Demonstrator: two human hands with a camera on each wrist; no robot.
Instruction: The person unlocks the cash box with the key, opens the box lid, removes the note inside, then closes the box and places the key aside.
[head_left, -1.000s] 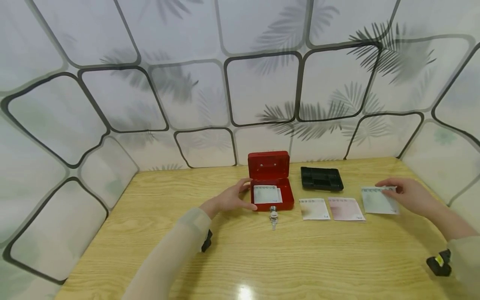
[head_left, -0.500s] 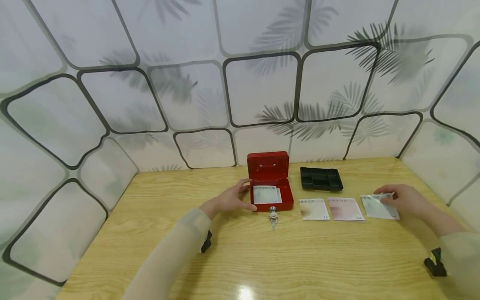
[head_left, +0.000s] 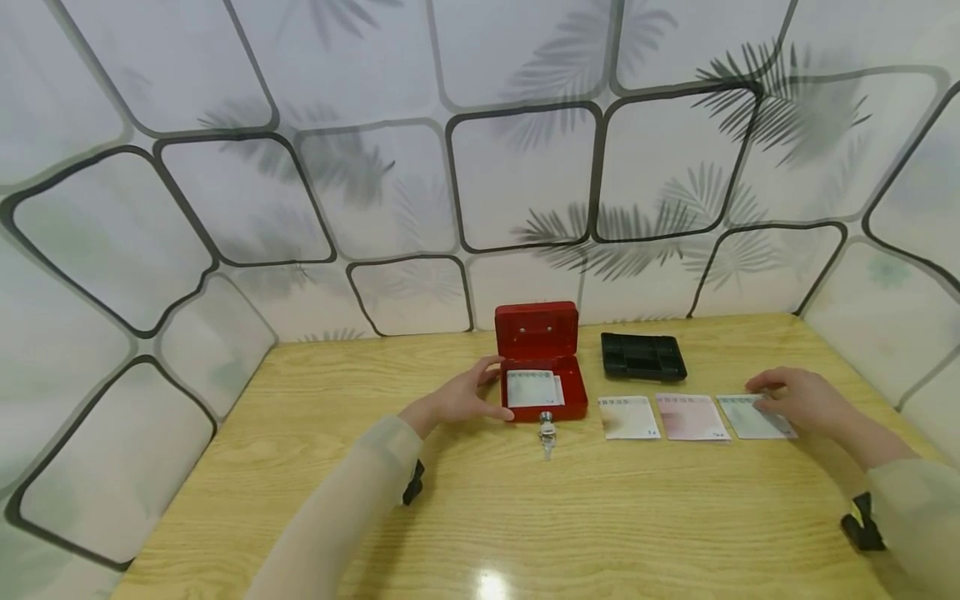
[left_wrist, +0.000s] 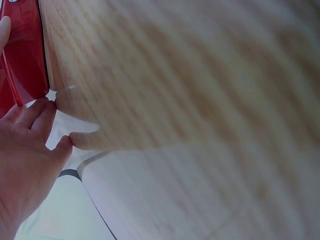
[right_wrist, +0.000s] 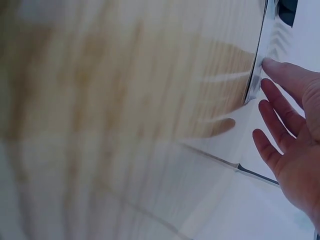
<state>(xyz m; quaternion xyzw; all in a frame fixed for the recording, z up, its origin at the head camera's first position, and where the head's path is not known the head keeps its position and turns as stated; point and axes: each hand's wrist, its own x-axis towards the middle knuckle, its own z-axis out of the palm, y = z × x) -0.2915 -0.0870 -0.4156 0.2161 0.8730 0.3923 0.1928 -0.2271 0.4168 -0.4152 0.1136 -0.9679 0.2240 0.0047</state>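
Note:
An open red cash box [head_left: 573, 392] stands near the wall with its lid raised. Pale greenish banknotes [head_left: 531, 388] lie inside. My left hand [head_left: 461, 396] holds its left end, thumb at the front corner and fingertips toward the back; the left wrist view shows those fingers [left_wrist: 40, 112] against the red side. To the right lie a yellowish banknote [head_left: 628, 418], a pink banknote [head_left: 692, 418] and a greenish banknote [head_left: 753, 421] in a row. My right hand [head_left: 802, 404] touches the greenish one's far right part with thumb and index finger; its other fingers [right_wrist: 272, 122] are loosely extended.
A black compartment tray [head_left: 643, 358] sits behind the row of notes. Keys [head_left: 547, 437] hang at the front of the cash box, from its lock. The wooden table [head_left: 480, 508] meets a patterned wall [head_left: 525, 183] at the back and sides.
My right hand has lowered the greenish banknote and shifted it slightly left, so it now lies flat beside the pink one. My left hand has stayed at the cash box.

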